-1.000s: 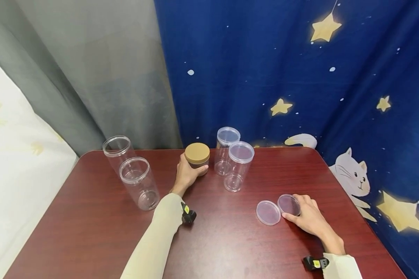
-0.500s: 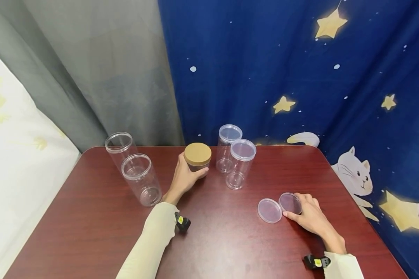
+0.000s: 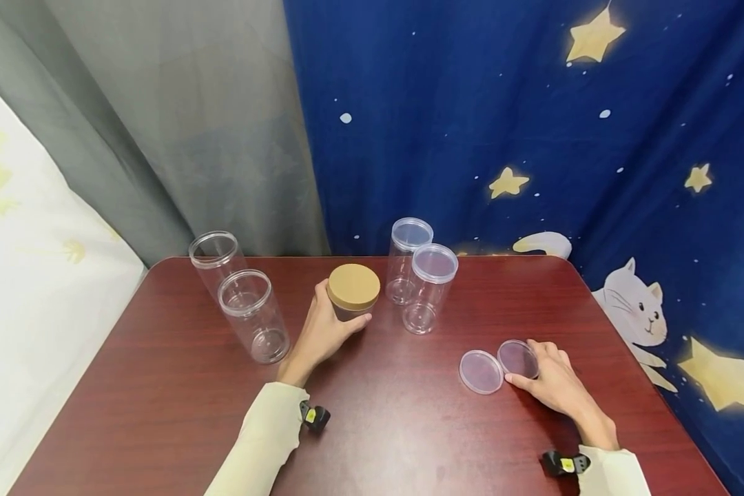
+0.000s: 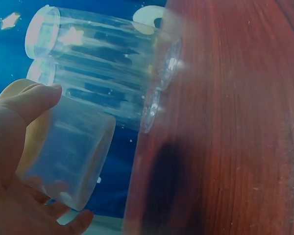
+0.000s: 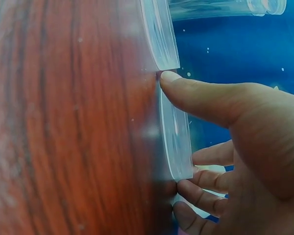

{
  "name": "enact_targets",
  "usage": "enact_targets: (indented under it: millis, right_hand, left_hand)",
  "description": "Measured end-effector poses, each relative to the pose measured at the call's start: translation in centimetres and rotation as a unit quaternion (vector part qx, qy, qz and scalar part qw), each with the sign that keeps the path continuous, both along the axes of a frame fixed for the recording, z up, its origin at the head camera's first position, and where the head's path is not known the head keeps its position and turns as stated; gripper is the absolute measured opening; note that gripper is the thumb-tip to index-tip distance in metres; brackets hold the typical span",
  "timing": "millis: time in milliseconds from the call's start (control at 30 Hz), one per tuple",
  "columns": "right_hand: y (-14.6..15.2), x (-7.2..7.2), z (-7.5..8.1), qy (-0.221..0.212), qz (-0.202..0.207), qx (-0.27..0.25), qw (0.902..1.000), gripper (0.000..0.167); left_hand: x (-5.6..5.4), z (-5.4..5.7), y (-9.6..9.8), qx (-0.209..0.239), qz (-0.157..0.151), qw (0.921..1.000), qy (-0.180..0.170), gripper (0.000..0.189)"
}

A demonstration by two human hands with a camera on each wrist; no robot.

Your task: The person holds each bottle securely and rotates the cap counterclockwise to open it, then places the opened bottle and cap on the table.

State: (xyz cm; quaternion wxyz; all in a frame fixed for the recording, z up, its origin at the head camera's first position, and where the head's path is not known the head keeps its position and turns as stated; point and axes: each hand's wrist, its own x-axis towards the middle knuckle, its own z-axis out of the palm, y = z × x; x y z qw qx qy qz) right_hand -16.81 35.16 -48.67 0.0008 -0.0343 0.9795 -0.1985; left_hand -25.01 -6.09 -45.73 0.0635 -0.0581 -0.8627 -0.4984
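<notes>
My left hand [image 3: 322,327] grips a short clear jar with a tan lid [image 3: 353,286]. In the left wrist view the base of this jar [image 4: 81,152] hangs above the table, thumb on one side and fingers round the other. Just right of it stand two tall clear jars with clear lids [image 3: 435,264]. At the right, my right hand [image 3: 558,382] holds a loose clear lid [image 3: 519,359] lying on the table. Its thumb and fingers span the rim in the right wrist view. Close against that lid's left side lies a second clear lid [image 3: 481,372].
Two tall lidless clear jars [image 3: 266,344] stand to the left of my left hand, one behind the other. The dark red table [image 3: 397,427] ends at the back against grey and blue curtains [image 3: 409,138].
My left hand has lifted the tan-lidded jar and drawn it slightly nearer to me. The right hand stays on its lid. The head view has shifted a little.
</notes>
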Motion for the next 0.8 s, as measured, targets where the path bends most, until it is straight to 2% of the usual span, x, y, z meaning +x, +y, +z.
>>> enact_targets:
  millis: [467,667,800]
  right_hand:
    - [0.0,-0.1,0.9,-0.017,0.004,-0.004,0.9998,0.093]
    - [-0.2,-0.2,1.7,-0.034,-0.01,-0.017,0.9992,0.094]
    - [-0.9,-0.5,2.2,-0.021,-0.023,-0.003,0.9995,0.093]
  left_hand:
    - [2.9,0.9,0.8,-0.024,-0.027,0.9992,0.016,0.098]
    - [3.8,1.0,1.2,-0.039,-0.041,0.9982,0.021,0.099]
    - [4.3,1.1,1.4,-0.039,-0.04,0.9981,0.028,0.099]
